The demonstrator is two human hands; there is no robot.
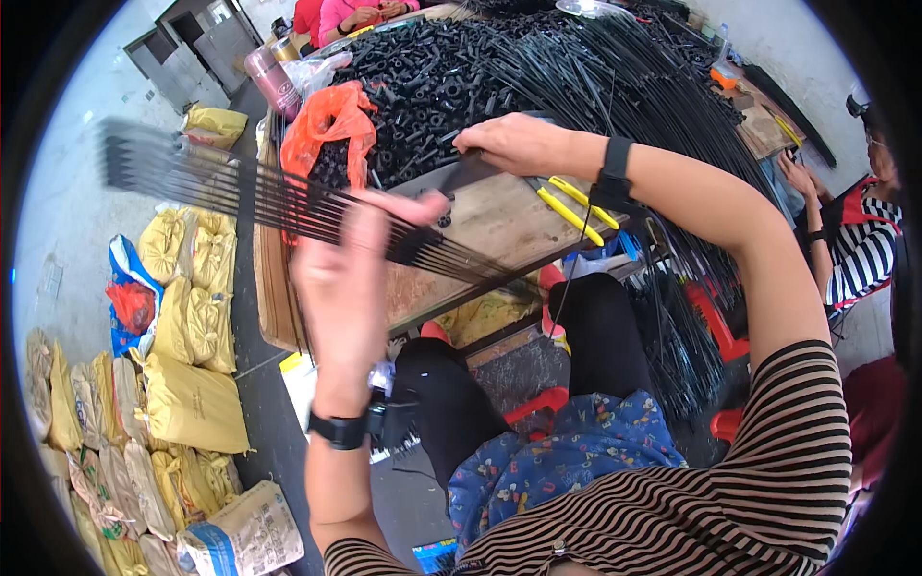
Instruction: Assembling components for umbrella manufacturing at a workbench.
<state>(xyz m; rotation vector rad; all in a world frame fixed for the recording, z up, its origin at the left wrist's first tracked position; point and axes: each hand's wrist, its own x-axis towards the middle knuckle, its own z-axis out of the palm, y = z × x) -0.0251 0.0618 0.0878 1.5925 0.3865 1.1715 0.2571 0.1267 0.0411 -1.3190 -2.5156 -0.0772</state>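
A flat row of thin black rods, blurred by motion, slants across the left side above the table's front edge. My left hand grips it near its middle, its fingers smeared. Wider dark bands cross the rods at places. My right hand is closed in a pinch on a dark strip beside the rods; whether the strip joins them I cannot tell. Below that hand, yellow-handled pliers lie on the wooden table.
Small black parts heap up at the back, with long black rods piled to the right. An orange plastic bag and a pink bottle stand left. Yellow sacks line the wall. Other people sit behind and right.
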